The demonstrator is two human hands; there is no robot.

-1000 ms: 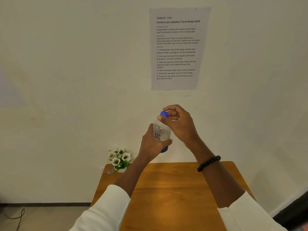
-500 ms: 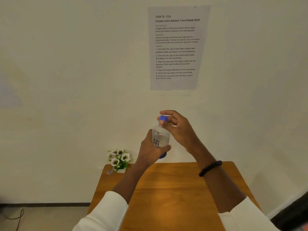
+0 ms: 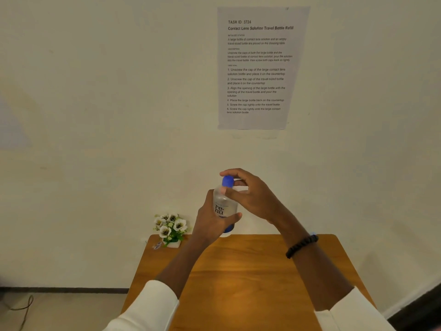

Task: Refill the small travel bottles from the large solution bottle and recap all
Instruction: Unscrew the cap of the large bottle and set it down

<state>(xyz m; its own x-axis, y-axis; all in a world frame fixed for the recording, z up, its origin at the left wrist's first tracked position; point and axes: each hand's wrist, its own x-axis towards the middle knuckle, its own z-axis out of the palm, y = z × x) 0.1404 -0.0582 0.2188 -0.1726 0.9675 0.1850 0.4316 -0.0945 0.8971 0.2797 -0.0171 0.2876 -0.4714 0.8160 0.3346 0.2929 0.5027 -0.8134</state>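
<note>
Head view, looking forward and down: a person held a clear bottle (image 3: 224,206) upright in the air above the far edge of a wooden table (image 3: 250,278), close to a pale wall. The left hand (image 3: 210,225) wrapped around the bottle's lower body, probably to steady it against twisting. The right hand (image 3: 250,197) curled over the top, with its fingers hooked around the blue cap (image 3: 228,181) and its thumb against the bottle's shoulder; this looked like a grip for turning the cap, though whether loosening or tightening could not be told. The bottle was dark-lettered on its front and blue at its base. Whether this was the large or the travel bottle was unclear, and no second bottle was plainly visible. A small pot of white flowers (image 3: 170,229) stood at the table's far left corner. A printed instruction sheet (image 3: 260,68) hung on the wall above.
</note>
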